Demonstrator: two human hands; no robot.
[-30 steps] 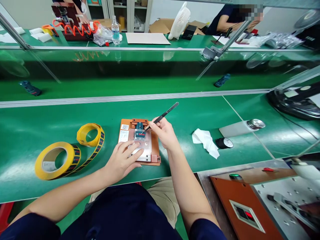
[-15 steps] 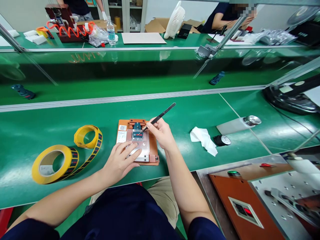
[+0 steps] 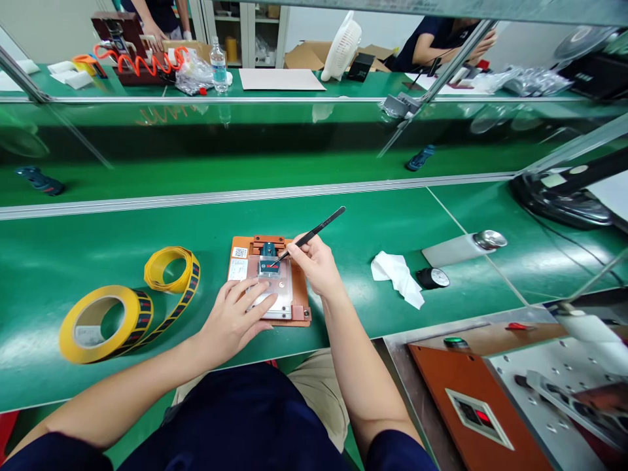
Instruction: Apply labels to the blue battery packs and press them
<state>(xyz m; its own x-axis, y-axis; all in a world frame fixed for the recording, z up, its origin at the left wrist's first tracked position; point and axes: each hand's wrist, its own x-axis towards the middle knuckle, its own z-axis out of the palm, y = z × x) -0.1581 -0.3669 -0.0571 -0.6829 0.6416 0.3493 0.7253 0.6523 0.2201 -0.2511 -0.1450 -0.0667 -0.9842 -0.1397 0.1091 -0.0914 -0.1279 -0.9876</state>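
An orange-brown fixture [image 3: 300, 309] lies on the green bench in front of me, with a clear plate [image 3: 282, 299] on top and a small teal part [image 3: 268, 257] seated at its far end. My left hand [image 3: 234, 320] rests flat on the clear plate, fingers spread. My right hand [image 3: 314, 265] pinches black tweezers [image 3: 314, 231], their tip touching the teal part. A white label with a QR code [image 3: 239, 261] sits on the fixture's left side.
A yellow tape roll [image 3: 98, 324] with a loose loop [image 3: 173, 268] lies to the left. A white wipe [image 3: 397, 276], a small black dial [image 3: 434, 279] and a white cylinder [image 3: 458, 248] lie to the right. An orange machine panel [image 3: 471, 409] stands at lower right. Other people work behind the far bench.
Both hands stay on the fixture; the tweezers' tip remains at the teal part. Only the camera view has shifted slightly.
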